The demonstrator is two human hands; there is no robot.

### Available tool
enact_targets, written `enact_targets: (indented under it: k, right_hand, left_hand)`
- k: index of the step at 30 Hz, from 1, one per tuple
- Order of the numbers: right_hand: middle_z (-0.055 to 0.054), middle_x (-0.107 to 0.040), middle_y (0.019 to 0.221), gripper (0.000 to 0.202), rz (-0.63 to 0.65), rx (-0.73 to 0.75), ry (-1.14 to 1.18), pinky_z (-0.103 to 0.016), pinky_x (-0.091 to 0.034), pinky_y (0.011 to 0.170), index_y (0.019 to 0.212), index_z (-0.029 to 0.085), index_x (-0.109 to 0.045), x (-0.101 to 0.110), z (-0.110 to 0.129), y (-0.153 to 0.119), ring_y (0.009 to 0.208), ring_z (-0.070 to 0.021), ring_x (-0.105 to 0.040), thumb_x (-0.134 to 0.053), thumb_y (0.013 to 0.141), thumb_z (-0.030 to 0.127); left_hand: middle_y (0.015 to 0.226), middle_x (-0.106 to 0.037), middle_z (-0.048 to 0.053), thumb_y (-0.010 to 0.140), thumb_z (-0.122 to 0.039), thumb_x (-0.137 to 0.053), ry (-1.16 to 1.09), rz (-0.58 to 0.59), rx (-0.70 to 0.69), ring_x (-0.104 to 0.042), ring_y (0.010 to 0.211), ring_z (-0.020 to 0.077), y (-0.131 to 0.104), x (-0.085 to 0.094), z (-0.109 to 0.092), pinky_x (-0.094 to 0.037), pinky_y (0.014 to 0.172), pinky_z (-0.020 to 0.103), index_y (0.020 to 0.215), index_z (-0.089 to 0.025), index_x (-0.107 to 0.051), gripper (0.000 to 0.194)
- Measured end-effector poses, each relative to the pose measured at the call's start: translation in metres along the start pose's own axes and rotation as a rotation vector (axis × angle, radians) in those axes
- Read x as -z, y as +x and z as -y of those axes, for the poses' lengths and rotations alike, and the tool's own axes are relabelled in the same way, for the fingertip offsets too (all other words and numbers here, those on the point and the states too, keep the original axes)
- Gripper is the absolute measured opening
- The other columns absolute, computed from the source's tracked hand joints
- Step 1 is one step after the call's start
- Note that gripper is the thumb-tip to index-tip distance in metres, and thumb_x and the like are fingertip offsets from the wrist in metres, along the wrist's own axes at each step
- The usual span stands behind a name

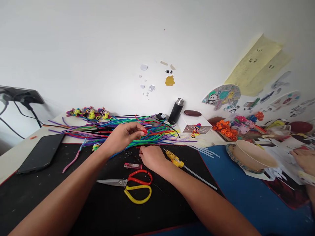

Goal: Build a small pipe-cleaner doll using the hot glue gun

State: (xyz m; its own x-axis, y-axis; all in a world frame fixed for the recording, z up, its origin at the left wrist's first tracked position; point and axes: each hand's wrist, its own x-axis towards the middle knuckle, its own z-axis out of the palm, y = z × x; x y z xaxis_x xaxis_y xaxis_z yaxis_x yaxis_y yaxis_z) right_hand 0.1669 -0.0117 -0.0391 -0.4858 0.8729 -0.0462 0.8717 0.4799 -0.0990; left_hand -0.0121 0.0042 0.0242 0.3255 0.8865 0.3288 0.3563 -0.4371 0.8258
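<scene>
My left hand (125, 136) pinches a small red piece (144, 131) between thumb and fingertips, above a heap of coloured pipe cleaners (98, 129). Just to its right and lower, my right hand (152, 157) has its fingers bent toward the black mat (98, 209); its fingertips are partly hidden, and what they hold cannot be made out. Below the hands lie a red lighter (133, 166) and scissors (126, 182) with red and yellow handles, blades pointing left. A yellow glue gun (174, 159) with a glue stick lies right beside my right wrist.
A phone (41, 153) lies at the left. Small figures (90, 113), a black flask (176, 111) and a white box (194, 123) stand at the back. Right are orange flowers (225, 129), a bowl (254, 154) and another person's hand (305, 160).
</scene>
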Motion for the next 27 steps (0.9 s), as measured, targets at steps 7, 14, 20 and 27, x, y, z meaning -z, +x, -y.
enact_targets:
  k: [7,14,20,27]
  right_hand:
    - [-0.016,-0.081,0.098,0.021,-0.027,-0.005,0.061,-0.038,-0.051,0.075,0.108,0.015,-0.076,0.000,-0.001,0.002,0.093,-0.0338,-0.077,-0.063,0.099,0.028]
    - [-0.004,-0.081,0.093,0.013,-0.174,-0.025,0.348,-0.029,-0.046,0.071,0.102,0.022,-0.077,-0.012,-0.003,-0.002,0.085,-0.0218,-0.075,-0.067,0.099,0.030]
    - [0.006,-0.059,0.057,0.018,-0.416,-0.044,1.100,-0.025,-0.037,0.052,0.092,0.020,-0.073,-0.002,-0.013,-0.002,0.050,-0.0130,-0.053,-0.068,0.095,0.038]
    - [0.008,-0.046,0.052,0.035,-0.604,-0.130,1.493,-0.024,-0.031,0.044,0.092,0.019,-0.070,0.005,-0.029,-0.009,0.043,-0.0109,-0.039,-0.073,0.088,0.054]
  left_hand:
    - [0.089,-0.076,0.004,0.091,-0.048,-0.066,0.061,-0.005,0.008,-0.069,0.082,0.0223,0.000,0.000,0.003,-0.051,0.074,0.030,0.096,-0.022,-0.073,0.028]
    - [0.089,-0.075,0.003,0.092,-0.049,-0.068,0.055,-0.006,0.022,-0.066,0.080,0.0202,0.000,0.001,0.008,-0.049,0.073,0.029,0.097,-0.022,-0.074,0.028]
    - [0.092,-0.074,0.004,0.091,-0.050,-0.072,-0.056,-0.023,0.062,-0.067,0.082,0.0204,0.001,0.003,0.012,-0.051,0.075,0.030,0.099,-0.022,-0.074,0.030]
    - [0.086,-0.075,0.004,0.084,-0.055,-0.079,-0.147,-0.030,0.208,-0.068,0.080,0.0207,0.000,-0.014,0.000,-0.053,0.074,0.031,0.093,-0.021,-0.075,0.036]
